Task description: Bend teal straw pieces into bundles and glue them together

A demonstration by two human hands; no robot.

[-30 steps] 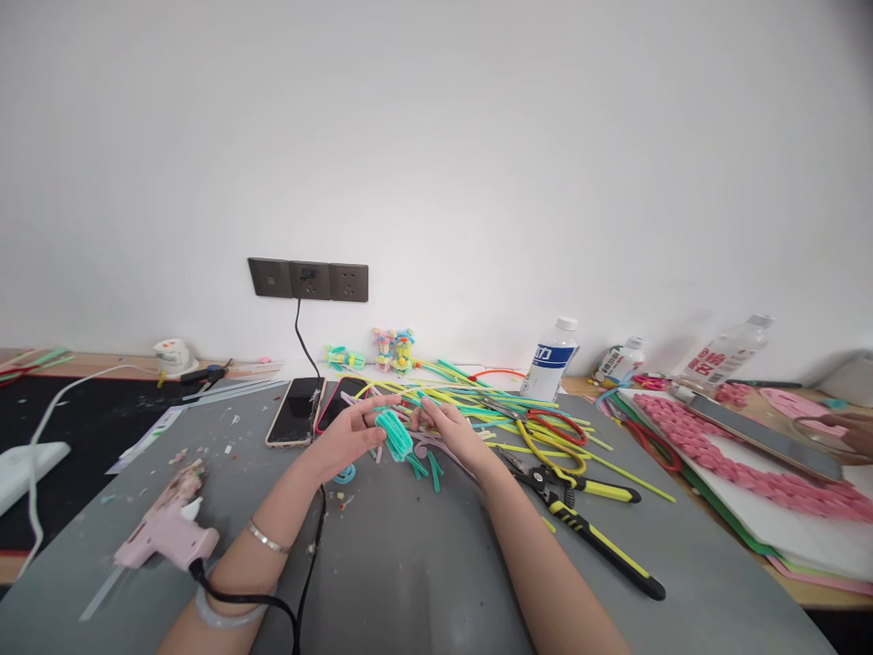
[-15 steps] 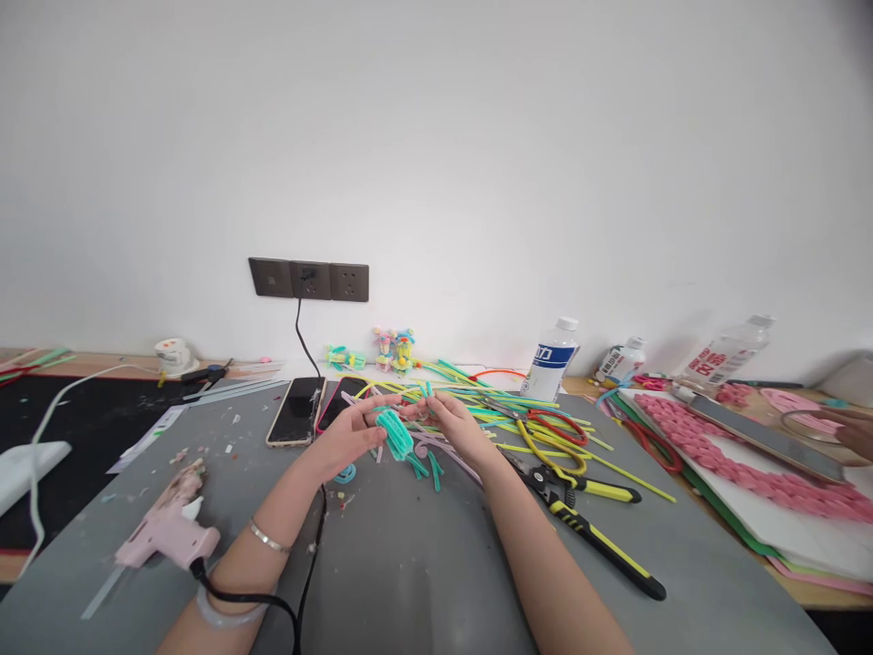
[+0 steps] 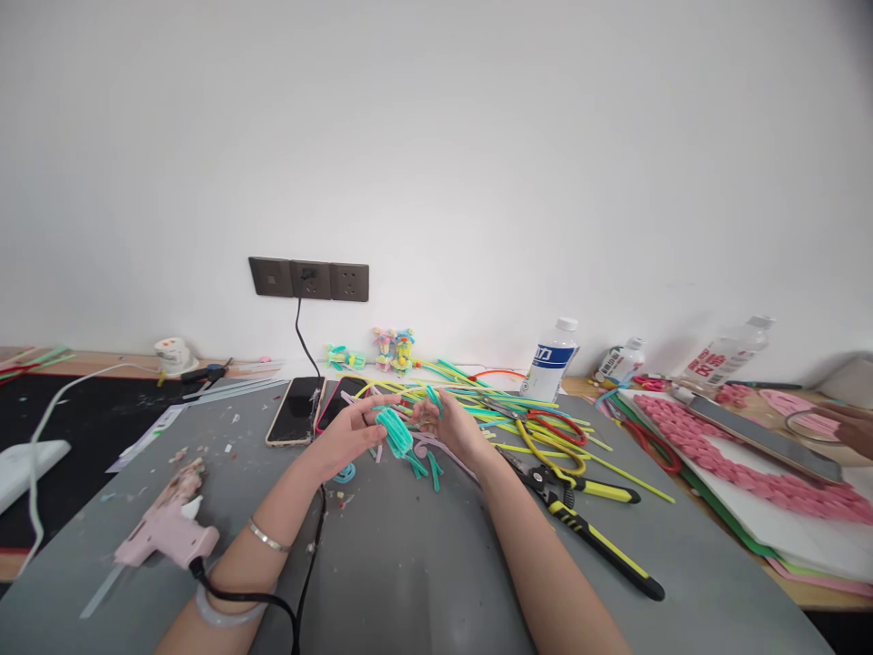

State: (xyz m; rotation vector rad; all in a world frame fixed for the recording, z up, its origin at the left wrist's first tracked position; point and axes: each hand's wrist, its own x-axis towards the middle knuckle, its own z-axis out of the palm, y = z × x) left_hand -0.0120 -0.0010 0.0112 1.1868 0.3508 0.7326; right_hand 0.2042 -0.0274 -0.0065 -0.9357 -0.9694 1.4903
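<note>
"How far along is the bundle (image 3: 396,432)?"

"Its ribbed body looks formed; the left hand (image 3: 351,441) pinches it above the mat (image 3: 382,564)."

"And the right hand (image 3: 458,428)?"

"It holds a small teal piece (image 3: 435,400), apart from the bundle, so seemingly unjoined. Two figures (image 3: 394,351) by the wall (image 3: 436,182) look complete."

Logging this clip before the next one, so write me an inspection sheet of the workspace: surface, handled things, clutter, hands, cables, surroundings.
Surface: gray mat, scraps on it.
Handled things: turquoise bundle; smaller turquoise piece.
Clutter: stems, pliers, glue gun, phone.
Hands: left hand holds the bundle, right hand the piece.
Cables: black cord at the glue gun; white cable, left.
Surroundings: wall with sockets; another person's hand, right edge.
</note>
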